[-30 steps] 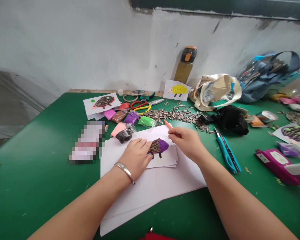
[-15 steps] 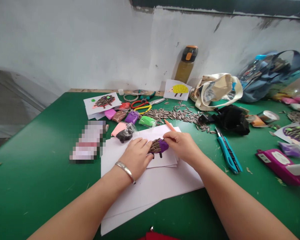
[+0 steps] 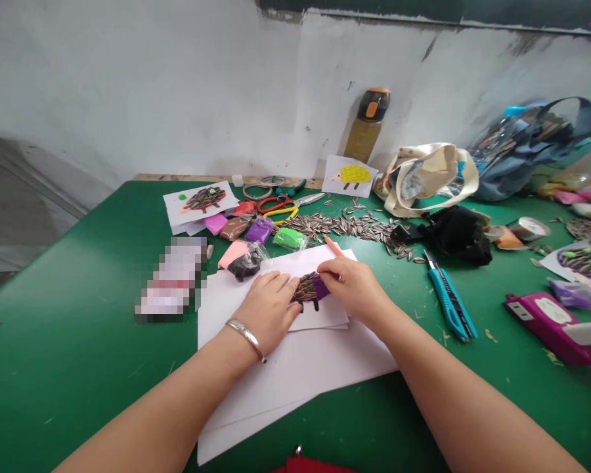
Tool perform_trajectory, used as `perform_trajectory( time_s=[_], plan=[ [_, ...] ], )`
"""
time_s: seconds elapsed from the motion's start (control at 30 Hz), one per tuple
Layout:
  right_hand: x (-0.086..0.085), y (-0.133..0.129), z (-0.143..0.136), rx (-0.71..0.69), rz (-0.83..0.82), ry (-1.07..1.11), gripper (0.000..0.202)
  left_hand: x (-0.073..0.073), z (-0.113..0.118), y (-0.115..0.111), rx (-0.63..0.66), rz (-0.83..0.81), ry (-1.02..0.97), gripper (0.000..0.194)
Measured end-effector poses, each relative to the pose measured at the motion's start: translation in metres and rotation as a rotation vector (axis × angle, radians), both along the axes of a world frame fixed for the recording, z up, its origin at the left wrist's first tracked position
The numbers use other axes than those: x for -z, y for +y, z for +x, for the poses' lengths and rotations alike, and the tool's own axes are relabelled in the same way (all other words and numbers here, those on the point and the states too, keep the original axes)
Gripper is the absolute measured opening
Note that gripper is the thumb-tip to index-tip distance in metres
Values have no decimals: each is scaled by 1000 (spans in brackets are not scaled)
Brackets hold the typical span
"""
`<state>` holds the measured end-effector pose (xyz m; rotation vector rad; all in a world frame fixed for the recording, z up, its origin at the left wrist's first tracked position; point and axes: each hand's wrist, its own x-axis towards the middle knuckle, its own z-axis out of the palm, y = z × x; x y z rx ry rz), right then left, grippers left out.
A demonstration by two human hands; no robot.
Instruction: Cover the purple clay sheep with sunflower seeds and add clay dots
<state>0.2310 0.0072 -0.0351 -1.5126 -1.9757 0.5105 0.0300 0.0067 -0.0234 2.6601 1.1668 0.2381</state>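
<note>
My left hand lies flat with fingers stretched over the left part of a small white card. On that card is a figure of purple clay with dark legs, partly covered by overlapping sunflower seeds. Thumb and forefinger of my right hand pinch together at the purple clay's right side, closed on what looks like a sunflower seed, mostly hidden by the fingers. Under the card lie larger white sheets. An orange pencil-like stick rests just beyond my right hand.
Loose sunflower seeds spread behind the papers. Bagged clay, such as a green pack, lies beside pliers. A phone is at left; a teal utility knife is at right. A bottle and bags stand at the wall.
My right hand has shifted slightly left and down, its fingertips now over the purple clay. My left hand stays in place.
</note>
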Motion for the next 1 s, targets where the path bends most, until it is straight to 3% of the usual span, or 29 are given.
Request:
perform_trajectory(
  time_s=[0.47, 1.0],
  plan=[
    [0, 2, -2, -27, -13, -47, 29, 5, -2, 0, 6, 40, -33, 30],
    [6, 5, -6, -59, 101, -133, 29, 7, -1, -1, -4, 52, -36, 28]
  ],
)
